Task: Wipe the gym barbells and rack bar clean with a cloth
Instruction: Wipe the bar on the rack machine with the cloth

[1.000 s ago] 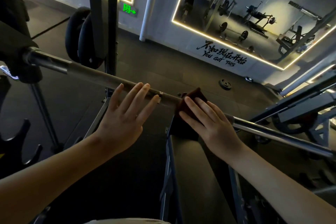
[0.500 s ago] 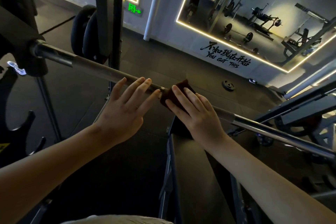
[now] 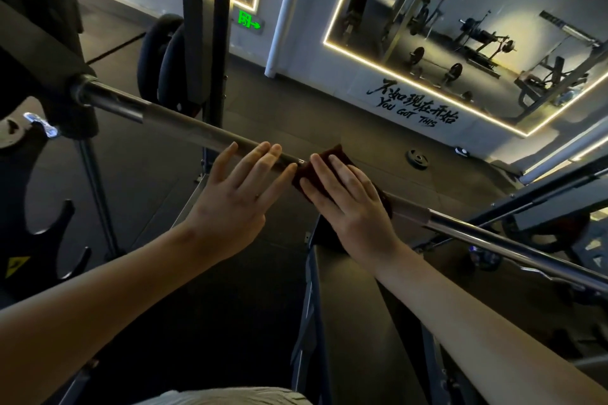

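Across the middle of the head view, a steel barbell [image 3: 184, 123] slants from a rack support at upper left down to the lower right. On it lies the left hand [image 3: 237, 197], fingers straight and slightly spread, their tips resting over the bar and gripping nothing. Just to its right, the right hand [image 3: 348, 204] lies flat with straight fingers, pressing a dark red cloth [image 3: 335, 154] against the bar. The cloth's edge sits right beside the left little finger; in this dim light I cannot tell whether they touch. Below the bar a dark bench [image 3: 362, 322] runs toward the camera. Behind, black weight plates [image 3: 164, 66] hang by an upright post, a green exit sign [image 3: 250, 21] glows on the wall, and a small plate [image 3: 417, 158] lies on the floor.
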